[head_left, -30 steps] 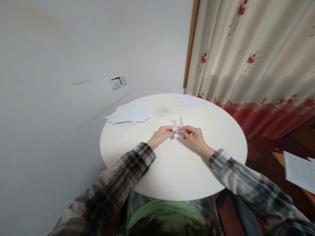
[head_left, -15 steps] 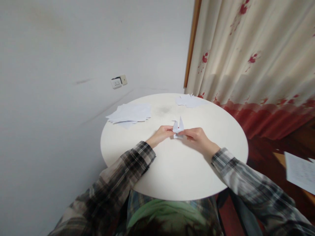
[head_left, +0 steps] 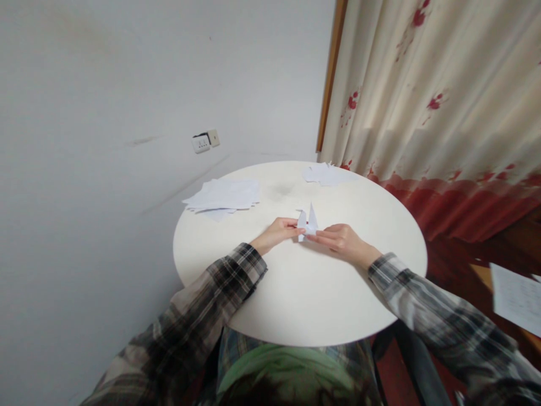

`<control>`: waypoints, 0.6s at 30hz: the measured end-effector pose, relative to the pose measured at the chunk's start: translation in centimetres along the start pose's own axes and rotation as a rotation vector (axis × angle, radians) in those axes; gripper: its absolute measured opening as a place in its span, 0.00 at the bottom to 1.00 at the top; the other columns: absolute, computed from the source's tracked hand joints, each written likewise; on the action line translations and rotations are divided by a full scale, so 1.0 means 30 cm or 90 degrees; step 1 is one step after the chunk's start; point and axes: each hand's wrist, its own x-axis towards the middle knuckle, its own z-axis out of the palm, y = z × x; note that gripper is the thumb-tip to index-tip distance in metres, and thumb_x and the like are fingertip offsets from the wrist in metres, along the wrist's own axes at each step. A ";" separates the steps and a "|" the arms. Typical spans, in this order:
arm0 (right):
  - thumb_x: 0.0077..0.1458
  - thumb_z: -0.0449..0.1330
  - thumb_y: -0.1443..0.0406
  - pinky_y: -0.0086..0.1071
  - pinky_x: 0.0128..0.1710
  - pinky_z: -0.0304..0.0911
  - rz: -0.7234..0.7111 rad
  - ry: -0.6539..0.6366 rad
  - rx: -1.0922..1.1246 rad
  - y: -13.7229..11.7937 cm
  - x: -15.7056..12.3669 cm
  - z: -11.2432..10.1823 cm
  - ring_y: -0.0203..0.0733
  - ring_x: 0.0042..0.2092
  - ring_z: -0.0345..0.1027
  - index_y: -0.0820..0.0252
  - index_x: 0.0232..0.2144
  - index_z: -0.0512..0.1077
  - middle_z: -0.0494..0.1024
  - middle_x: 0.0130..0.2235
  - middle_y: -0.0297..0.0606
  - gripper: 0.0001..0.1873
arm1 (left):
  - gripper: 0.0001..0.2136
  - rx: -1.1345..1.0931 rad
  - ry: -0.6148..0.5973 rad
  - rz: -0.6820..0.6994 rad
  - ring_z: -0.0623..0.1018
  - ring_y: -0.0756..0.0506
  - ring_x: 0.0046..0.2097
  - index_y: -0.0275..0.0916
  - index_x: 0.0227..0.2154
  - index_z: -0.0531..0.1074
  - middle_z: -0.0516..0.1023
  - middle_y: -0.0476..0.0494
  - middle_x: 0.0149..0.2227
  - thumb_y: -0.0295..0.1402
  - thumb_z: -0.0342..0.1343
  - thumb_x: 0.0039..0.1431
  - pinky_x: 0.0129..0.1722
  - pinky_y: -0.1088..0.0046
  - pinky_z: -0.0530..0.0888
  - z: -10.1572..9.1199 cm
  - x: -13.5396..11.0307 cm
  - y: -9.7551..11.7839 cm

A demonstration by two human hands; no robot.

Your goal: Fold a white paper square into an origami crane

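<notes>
A small white folded paper figure (head_left: pixel 308 223) with two upright points stands near the middle of the round white table (head_left: pixel 296 293). My left hand (head_left: pixel 279 232) pinches its left side with closed fingertips. My right hand (head_left: pixel 343 241) pinches its right side, fingers pressed together and reaching left. Both wrists rest low over the tabletop in plaid sleeves.
A loose stack of white paper sheets (head_left: pixel 223 197) lies at the table's back left. A small heap of folded white paper (head_left: pixel 323 173) sits at the back edge. A curtain (head_left: pixel 431 113) hangs to the right, and a printed sheet (head_left: pixel 513 298) lies off the table at far right.
My right hand has flattened and stretched its fingers toward the paper figure. The figure has shifted slightly and stands a bit more upright. The left hand has barely moved.
</notes>
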 end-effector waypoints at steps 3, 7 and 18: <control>0.55 0.48 0.73 0.30 0.28 0.58 0.000 0.007 0.029 -0.004 -0.002 0.000 0.34 0.30 0.67 0.59 0.51 0.64 0.75 0.44 0.39 0.21 | 0.19 -0.015 -0.002 0.000 0.74 0.48 0.34 0.30 0.37 0.75 0.78 0.41 0.33 0.36 0.64 0.41 0.38 0.73 0.67 -0.002 0.004 -0.007; 0.51 0.49 0.75 0.28 0.31 0.63 0.104 0.100 0.145 -0.013 -0.003 0.027 0.34 0.32 0.70 0.57 0.49 0.66 0.77 0.39 0.36 0.23 | 0.19 -0.030 0.015 0.016 0.74 0.48 0.35 0.30 0.36 0.75 0.78 0.40 0.34 0.37 0.64 0.41 0.39 0.72 0.68 -0.010 0.012 -0.014; 0.52 0.55 0.57 0.25 0.19 0.58 0.594 0.307 0.542 -0.016 0.055 0.048 0.30 0.20 0.63 0.61 0.35 0.68 0.72 0.24 0.32 0.13 | 0.20 -0.026 0.216 0.063 0.74 0.46 0.35 0.30 0.36 0.76 0.78 0.41 0.33 0.39 0.63 0.40 0.39 0.70 0.68 -0.014 0.020 -0.007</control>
